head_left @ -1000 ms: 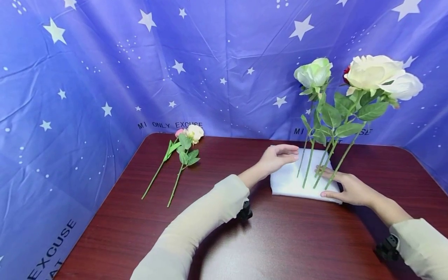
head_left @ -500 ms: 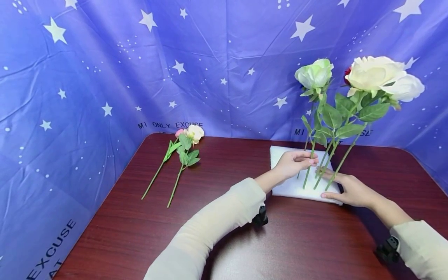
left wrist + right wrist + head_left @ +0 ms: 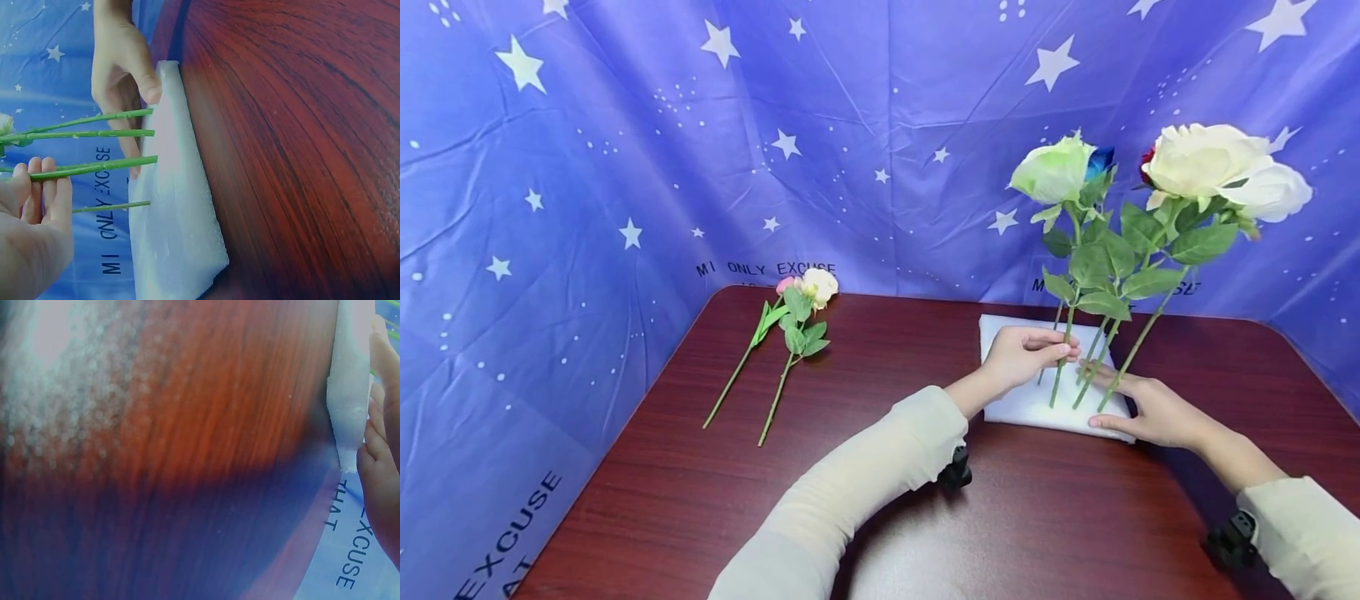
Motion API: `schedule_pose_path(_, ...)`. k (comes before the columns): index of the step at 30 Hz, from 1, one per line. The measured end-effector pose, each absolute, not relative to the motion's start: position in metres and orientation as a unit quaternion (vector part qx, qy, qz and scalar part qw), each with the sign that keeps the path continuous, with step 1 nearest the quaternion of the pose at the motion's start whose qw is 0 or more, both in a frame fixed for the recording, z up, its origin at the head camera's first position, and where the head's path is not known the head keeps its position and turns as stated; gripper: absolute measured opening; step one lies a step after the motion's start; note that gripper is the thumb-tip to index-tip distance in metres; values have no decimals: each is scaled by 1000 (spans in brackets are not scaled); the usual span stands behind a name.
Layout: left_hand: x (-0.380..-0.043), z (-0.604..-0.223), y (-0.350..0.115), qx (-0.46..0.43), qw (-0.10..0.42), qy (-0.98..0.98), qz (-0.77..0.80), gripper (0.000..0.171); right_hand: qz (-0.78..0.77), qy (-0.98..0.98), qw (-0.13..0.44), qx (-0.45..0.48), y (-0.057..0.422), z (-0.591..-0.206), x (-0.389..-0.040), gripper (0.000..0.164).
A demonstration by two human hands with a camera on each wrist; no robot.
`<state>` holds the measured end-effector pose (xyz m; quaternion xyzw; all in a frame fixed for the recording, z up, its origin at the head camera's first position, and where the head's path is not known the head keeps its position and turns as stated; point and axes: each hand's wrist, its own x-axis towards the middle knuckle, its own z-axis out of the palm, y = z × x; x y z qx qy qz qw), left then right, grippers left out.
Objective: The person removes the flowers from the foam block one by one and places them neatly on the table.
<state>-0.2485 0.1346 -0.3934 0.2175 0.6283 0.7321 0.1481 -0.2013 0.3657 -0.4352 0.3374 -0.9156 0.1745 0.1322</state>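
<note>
green rose (image 3: pixel 1052 171), pinched stem (image 3: pixel 1057 379), l. fingers (image 3: pixel 61 200) (above foam (image 3: pixel 1024 404))

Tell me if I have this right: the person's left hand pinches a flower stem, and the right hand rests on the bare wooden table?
Not quite: the right hand rests on the white block, as the head view shows. The left hand does pinch a flower stem.
</note>
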Motion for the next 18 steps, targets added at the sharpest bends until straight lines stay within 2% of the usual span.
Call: schedule_pose_path(18,-248,-372,118,240,117,653,708,23,174,-912,134,346,365,-434,-202,66)
